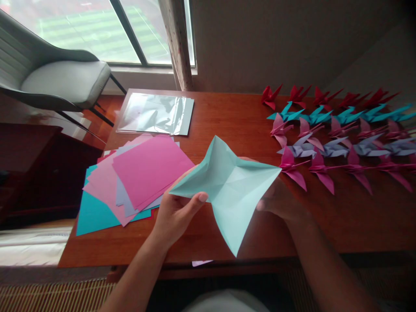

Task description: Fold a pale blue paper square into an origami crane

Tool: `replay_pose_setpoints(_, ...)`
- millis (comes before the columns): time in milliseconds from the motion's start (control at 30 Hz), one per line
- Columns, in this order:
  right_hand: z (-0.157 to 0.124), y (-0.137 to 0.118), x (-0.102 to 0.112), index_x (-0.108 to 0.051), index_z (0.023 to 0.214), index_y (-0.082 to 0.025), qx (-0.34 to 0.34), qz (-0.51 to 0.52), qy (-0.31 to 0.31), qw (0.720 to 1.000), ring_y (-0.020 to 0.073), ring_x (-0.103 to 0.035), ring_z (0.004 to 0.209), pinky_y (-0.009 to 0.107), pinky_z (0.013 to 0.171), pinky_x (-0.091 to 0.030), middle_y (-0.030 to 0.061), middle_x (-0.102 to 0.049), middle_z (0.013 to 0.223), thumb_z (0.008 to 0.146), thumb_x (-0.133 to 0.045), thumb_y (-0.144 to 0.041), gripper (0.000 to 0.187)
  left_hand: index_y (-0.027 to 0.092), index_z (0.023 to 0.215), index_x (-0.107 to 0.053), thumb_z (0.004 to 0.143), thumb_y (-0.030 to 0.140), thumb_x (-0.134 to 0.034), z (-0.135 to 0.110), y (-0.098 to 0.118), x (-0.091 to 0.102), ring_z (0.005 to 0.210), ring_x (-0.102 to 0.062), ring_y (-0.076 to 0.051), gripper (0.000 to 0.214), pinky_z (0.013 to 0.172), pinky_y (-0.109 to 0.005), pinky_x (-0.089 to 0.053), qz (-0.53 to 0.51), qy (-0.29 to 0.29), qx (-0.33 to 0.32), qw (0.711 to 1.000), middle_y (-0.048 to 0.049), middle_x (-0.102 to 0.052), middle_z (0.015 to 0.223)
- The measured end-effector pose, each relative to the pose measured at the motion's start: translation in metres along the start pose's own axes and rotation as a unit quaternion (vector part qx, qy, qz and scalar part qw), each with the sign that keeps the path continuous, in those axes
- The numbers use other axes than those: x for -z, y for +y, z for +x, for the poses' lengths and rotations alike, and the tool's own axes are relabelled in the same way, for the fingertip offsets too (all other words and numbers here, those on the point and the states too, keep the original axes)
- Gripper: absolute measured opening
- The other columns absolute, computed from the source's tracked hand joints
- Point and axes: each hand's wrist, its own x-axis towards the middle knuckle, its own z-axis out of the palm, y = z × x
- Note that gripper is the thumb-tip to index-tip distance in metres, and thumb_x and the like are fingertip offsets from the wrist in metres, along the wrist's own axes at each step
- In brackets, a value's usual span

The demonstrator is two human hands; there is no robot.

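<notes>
**You:** How many sheets am I holding?

**Spotter:** One pale mint creased paper sheet [227, 182], lifted over the red-brown wooden desk [227, 112] near its front edge. Your left hand [175, 212] has its grip pinched tight on the left corner, thumb on top. Your right hand [276, 201] is under the right flap. The sheet hides that grip, so I cannot tell.

**You:** Around it?

**Spotter:** Five colour rows of folded paper cranes [305, 149] at 2 o'clock, one loose stack of coloured paper squares [136, 177] at 9, and one clear plastic sleeve [156, 113] at 11.
</notes>
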Motion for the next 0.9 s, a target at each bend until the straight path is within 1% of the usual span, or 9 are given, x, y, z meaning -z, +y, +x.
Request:
replay_pose_setpoints(100,0.001,0.003,-0.001,-0.057,0.136,-0.031,0.0,-0.024,-0.002,1.0,0.0287,-0.049,0.141,0.041,0.12,-0.037,0.0045,-0.057,0.147,0.076,-0.084,-0.04,0.067,0.019,0.084,-0.074,0.08,0.042,-0.079,-0.002,-0.007,0.0,0.085,-0.072,-0.025,0.024,0.086,-0.037,-0.058,0.036,0.007,-0.033,0.999,-0.0049,-0.077,0.082)
replay_pose_setpoints(167,0.001,0.004,-0.002,-0.053,0.141,-0.031,0.007,-0.06,0.002,0.998,0.0281,-0.049,0.14,0.043,0.12,-0.037,0.0045,-0.056,0.148,0.079,-0.081,-0.038,0.068,0.02,0.088,-0.074,0.079,0.039,-0.08,-0.004,-0.012,0.0,0.089,-0.072,-0.025,0.021,0.09,-0.038,-0.057,0.054,0.009,-0.052,0.997,-0.0045,-0.077,0.083)
replay_pose_setpoints(300,0.003,0.002,-0.005,-0.048,0.145,-0.029,0.007,-0.084,0.016,0.996,0.0287,-0.054,0.136,0.046,0.116,-0.043,0.0053,-0.057,0.147,0.082,-0.078,-0.039,0.07,0.02,0.094,-0.075,0.079,0.036,-0.081,-0.006,-0.016,0.0,0.1,-0.071,-0.028,0.023,0.094,-0.041,-0.056,0.066,0.004,-0.069,0.995,-0.0055,-0.077,0.088)
replay_pose_setpoints(400,0.004,0.0,-0.007,-0.052,0.141,-0.032,0.001,-0.071,0.036,0.997,0.0268,-0.059,0.13,0.042,0.111,-0.049,0.0029,-0.063,0.14,0.083,-0.077,-0.04,0.063,0.019,0.115,-0.072,0.081,0.034,-0.079,-0.004,-0.012,-0.003,0.108,-0.069,-0.028,0.037,0.098,-0.04,-0.055,0.061,-0.036,-0.076,0.995,-0.0084,-0.077,0.108)
replay_pose_setpoints(467,0.005,-0.001,-0.008,-0.056,0.137,-0.033,0.004,-0.079,0.056,0.995,0.0261,-0.063,0.123,0.041,0.106,-0.053,0.0019,-0.067,0.132,0.084,-0.076,-0.04,0.057,0.021,0.133,-0.064,0.083,0.031,-0.077,-0.004,-0.008,-0.005,0.113,-0.068,-0.027,0.052,0.1,-0.037,-0.054,0.059,-0.069,-0.087,0.992,-0.0098,-0.072,0.125)
replay_pose_setpoints(567,0.007,-0.003,-0.009,-0.057,0.136,-0.035,0.015,-0.101,0.082,0.991,0.0261,-0.066,0.117,0.043,0.102,-0.055,0.0011,-0.069,0.127,0.085,-0.074,-0.04,0.054,0.023,0.144,-0.054,0.085,0.027,-0.076,-0.004,-0.003,-0.008,0.116,-0.067,-0.025,0.064,0.1,-0.035,-0.054,0.06,-0.091,-0.101,0.989,-0.0102,-0.067,0.134)
replay_pose_setpoints(667,0.008,-0.002,-0.009,-0.057,0.136,-0.037,0.018,-0.107,0.08,0.991,0.0266,-0.066,0.118,0.044,0.103,-0.055,0.0007,-0.069,0.127,0.085,-0.074,-0.043,0.054,0.023,0.144,-0.054,0.084,0.028,-0.076,-0.004,-0.002,-0.009,0.117,-0.067,-0.026,0.064,0.1,-0.036,-0.055,0.068,-0.088,-0.107,0.988,-0.0107,-0.067,0.135)
replay_pose_setpoints(800,0.008,0.002,-0.007,-0.06,0.131,-0.036,0.014,-0.11,0.072,0.991,0.0267,-0.067,0.115,0.043,0.099,-0.057,0.0013,-0.07,0.125,0.084,-0.075,-0.045,0.05,0.022,0.143,-0.056,0.083,0.029,-0.077,-0.002,-0.008,-0.007,0.118,-0.066,-0.028,0.064,0.103,-0.04,-0.053,0.092,-0.085,-0.105,0.986,-0.0104,-0.069,0.131)
replay_pose_setpoints(900,0.009,0.006,-0.005,-0.064,0.125,-0.034,0.023,-0.12,0.083,0.989,0.0266,-0.067,0.113,0.041,0.096,-0.058,0.0019,-0.069,0.123,0.08,-0.079,-0.043,0.048,0.02,0.129,-0.066,0.083,0.029,-0.077,-0.001,-0.015,-0.005,0.116,-0.067,-0.028,0.048,0.106,-0.041,-0.051,0.082,-0.086,-0.088,0.989,-0.0091,-0.073,0.124)
